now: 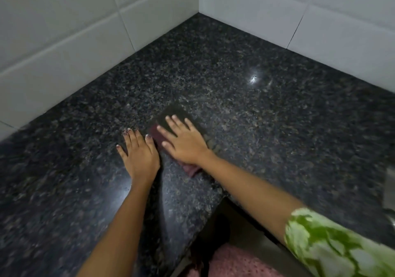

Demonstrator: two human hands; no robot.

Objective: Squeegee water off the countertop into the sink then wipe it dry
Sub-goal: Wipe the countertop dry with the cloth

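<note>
A dark speckled granite countertop (245,110) fills the corner between two white tiled walls. My right hand (182,141) lies flat with fingers spread on a dark maroon cloth (190,170), pressing it to the stone. The cloth shows past my fingertips and behind my wrist. My left hand (139,150) rests palm down on the bare counter just left of the cloth, fingers apart, holding nothing. No squeegee is in view.
White wall tiles (64,41) rise along the left and back edges. The counter's front edge (205,219) cuts inward near my body. A metallic rim, perhaps the sink (389,193), shows at the far right. A light glare (254,78) shines on the stone.
</note>
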